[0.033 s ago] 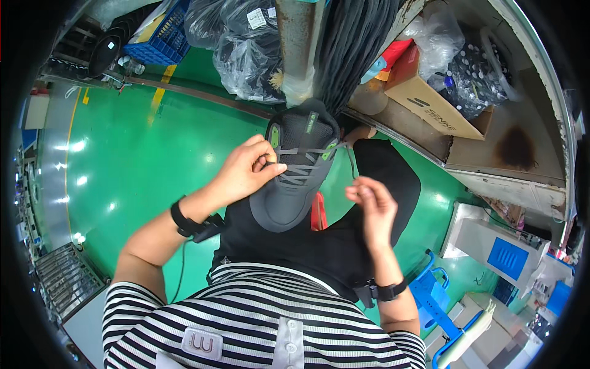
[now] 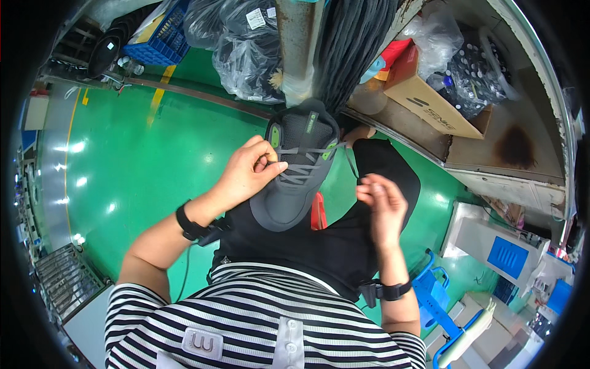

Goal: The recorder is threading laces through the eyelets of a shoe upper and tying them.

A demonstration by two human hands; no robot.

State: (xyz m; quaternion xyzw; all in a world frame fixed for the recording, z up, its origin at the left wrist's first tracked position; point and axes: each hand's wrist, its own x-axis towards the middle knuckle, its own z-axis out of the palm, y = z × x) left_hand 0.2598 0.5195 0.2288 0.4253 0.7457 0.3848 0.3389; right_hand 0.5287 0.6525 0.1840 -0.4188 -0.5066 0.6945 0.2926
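Note:
A dark grey sneaker (image 2: 281, 206) with green accents at its upper eyelets points its toe toward me, just above my lap. Grey laces criss-cross its tongue. My left hand (image 2: 249, 169) is closed at the left side of the lacing, thumb over the laces; what it pinches is hidden. From the upper right eyelet a loose shoelace (image 2: 351, 161) runs down to the fingertips of my right hand (image 2: 382, 206). That hand is pinched on the lace end, apart from the shoe and over my right thigh.
Behind the shoe stand a rusty post (image 2: 296, 43) and a hanging bundle of black laces (image 2: 356, 49). A cardboard box (image 2: 430, 101) sits on the shelf at right. Clear plastic bags (image 2: 246, 67) and a blue crate (image 2: 161, 40) are at far left. A red object (image 2: 318, 212) shows below the shoe.
My right hand has moved a little to the right, away from the shoe, with the lace trailing to it. My left hand and the shoe stay nearly in place.

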